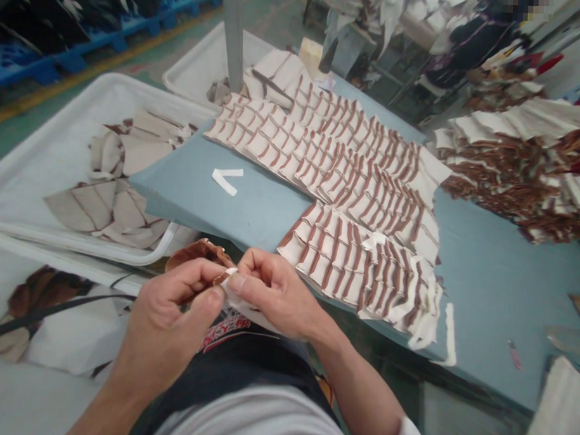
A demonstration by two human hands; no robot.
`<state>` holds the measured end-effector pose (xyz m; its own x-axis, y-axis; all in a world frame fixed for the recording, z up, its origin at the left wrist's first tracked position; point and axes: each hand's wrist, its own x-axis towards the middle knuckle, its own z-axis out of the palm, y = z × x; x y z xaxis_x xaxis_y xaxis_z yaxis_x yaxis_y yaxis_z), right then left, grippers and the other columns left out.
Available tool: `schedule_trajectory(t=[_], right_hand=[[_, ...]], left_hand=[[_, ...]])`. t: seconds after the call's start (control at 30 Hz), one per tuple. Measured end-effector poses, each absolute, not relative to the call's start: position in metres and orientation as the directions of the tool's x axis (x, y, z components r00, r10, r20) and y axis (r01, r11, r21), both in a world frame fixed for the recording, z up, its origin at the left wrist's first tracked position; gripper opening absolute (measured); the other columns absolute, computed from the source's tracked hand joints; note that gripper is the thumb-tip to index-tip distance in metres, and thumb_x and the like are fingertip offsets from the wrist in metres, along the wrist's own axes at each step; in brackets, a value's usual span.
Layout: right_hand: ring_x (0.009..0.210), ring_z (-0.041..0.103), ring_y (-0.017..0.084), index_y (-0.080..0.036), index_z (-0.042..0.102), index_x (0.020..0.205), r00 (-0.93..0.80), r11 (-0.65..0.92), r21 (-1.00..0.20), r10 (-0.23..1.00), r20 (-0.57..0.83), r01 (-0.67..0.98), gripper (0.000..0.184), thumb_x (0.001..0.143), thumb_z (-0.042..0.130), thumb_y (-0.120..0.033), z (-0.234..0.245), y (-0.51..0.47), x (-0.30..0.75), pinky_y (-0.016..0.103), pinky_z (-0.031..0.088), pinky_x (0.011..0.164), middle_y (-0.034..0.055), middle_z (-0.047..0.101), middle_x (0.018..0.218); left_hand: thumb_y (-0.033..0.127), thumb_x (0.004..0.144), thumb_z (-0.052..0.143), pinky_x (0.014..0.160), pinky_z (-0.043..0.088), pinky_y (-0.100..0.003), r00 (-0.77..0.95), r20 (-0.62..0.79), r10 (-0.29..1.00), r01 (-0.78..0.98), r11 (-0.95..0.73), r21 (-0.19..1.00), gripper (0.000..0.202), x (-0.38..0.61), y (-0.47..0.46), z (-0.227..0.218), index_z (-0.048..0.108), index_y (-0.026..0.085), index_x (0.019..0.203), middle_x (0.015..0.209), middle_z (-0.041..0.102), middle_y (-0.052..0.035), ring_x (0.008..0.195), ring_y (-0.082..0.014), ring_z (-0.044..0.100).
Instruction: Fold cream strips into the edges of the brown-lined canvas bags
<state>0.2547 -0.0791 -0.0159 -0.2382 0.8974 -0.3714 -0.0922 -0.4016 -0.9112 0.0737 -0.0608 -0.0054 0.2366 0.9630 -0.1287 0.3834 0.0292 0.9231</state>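
Close to my body, both hands meet on a brown and white fabric piece (201, 249). My left hand (175, 318) pinches its edge between thumb and fingers. Right beside it, my right hand (275, 290) grips the same piece, thumb pressed on a small white part. Most of the piece is hidden behind my fingers and hangs below them. Past my hands, overlapping rows of cream pieces with brown edges (327, 250) cover much of the blue-grey table (186, 179). Two white strips (227, 177) lie in a V on its left part.
White bins (109, 84) with loose fabric pieces (114, 211) stand along the left. A grey post (233, 38) rises at the table's far end. Piled brown and cream pieces (511, 162) sit at the right. A small pink-handled tool (514, 355) lies near the table's front edge.
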Motion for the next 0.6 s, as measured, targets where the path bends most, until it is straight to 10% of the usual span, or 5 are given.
schedule_trajectory(t=[0.3, 0.6], right_hand=[[0.062, 0.037, 0.012, -0.025, 0.045, 0.073, -0.091, -0.286, -0.949, 0.957, -0.275, -0.136, 0.026, 0.085, 0.059, -0.044, -0.024, -0.09, 0.229, 0.025, 0.033, 0.058, -0.0074, 0.043, 0.064], [0.059, 0.037, 0.013, -0.026, 0.043, 0.077, -0.067, -0.248, -0.953, 0.969, -0.24, -0.177, 0.029, 0.094, 0.057, -0.046, -0.029, -0.094, 0.221, 0.026, 0.034, 0.056, -0.0079, 0.042, 0.065]], left_hand=[[0.027, 0.086, 0.062, 0.058, 0.043, -0.027, 0.107, 0.087, 0.991, 0.492, -0.128, 0.861, 0.015, 0.087, -0.083, -0.001, 0.071, 0.025, 0.074, 0.058, 0.062, 0.007, 0.049, -0.0137, 0.05], [0.031, 0.08, 0.073, 0.054, 0.046, -0.023, 0.318, -0.309, 0.896, 0.105, 0.291, 0.951, 0.012, 0.062, -0.059, -0.02, 0.072, 0.02, 0.075, 0.065, 0.07, 0.0034, 0.056, -0.0143, 0.058]])
